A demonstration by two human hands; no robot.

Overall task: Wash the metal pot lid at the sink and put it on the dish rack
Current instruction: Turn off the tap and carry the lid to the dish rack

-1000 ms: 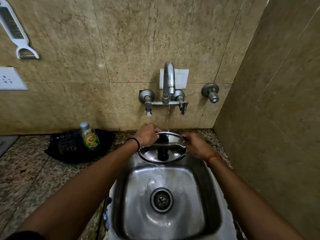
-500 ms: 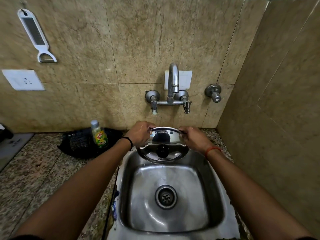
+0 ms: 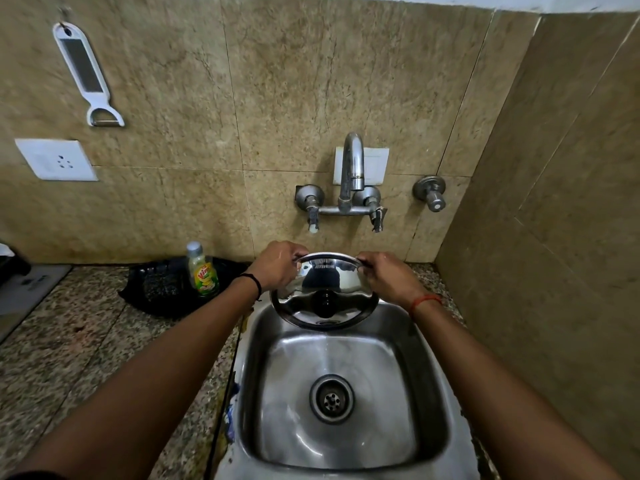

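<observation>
Head view: we are gripping the round shiny metal pot lid point(image 3: 323, 294) by its rim, left hand point(image 3: 277, 268) at ten o'clock, right hand point(image 3: 388, 277) at two, tilted above the steel sink point(image 3: 346, 455). Since a second ago the curved chrome tap point(image 3: 351, 168) has apparently stopped running, so rinsing is probably ending. No dish rack is showing; fingertips are hiding behind the rim.

Beige marble-tiled wall bearing a hanging white peeler-grater point(image 3: 88, 75), a white socket plate point(image 3: 56, 160) and a separate round valve knob point(image 3: 430, 193); speckled granite counter point(image 3: 69, 341) carrying a black tray point(image 3: 162, 289) on which a green-labelled dish soap bottle point(image 3: 202, 270) stands upright.
</observation>
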